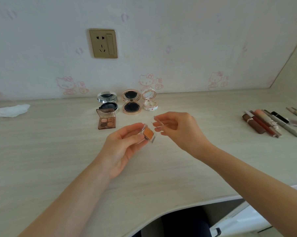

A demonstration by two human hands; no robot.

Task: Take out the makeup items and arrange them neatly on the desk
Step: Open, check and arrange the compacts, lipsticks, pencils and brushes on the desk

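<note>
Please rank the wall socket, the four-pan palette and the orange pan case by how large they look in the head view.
1. Wall socket: plainly largest.
2. Four-pan palette, open on the desk.
3. Orange pan case, held in both hands.
The case is nearer the camera, so its true size against the palette is unsure.

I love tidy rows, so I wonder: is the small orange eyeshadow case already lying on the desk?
No, the small clear case with orange powder is held above the pale wooden desk by both hands.

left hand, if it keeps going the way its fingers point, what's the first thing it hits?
The left hand points up-right toward the right hand, which pinches the clear lid of the orange eyeshadow case. That lid and its fingers likely come first; depth is uncertain.
</note>
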